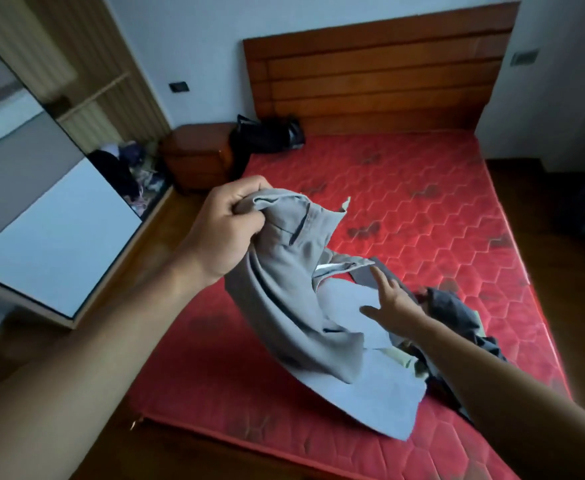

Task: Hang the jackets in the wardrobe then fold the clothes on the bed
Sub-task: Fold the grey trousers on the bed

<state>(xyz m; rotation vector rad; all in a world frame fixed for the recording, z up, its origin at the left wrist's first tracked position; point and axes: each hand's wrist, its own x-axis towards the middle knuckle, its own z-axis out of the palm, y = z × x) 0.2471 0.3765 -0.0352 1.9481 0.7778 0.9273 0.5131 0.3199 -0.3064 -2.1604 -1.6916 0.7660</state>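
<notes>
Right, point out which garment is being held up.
The mid-grey woven garment, gripped at its top by the left hand. The pale blue cloth and dark grey crumpled garment lie on the red mattress.

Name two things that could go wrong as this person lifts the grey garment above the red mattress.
1. The left hand grips the grey cloth garment by one bunched end, so it may hang twisted and fold unevenly.
2. Its lower end drapes over the pale blue flat cloth, which could get dragged askew.
</notes>
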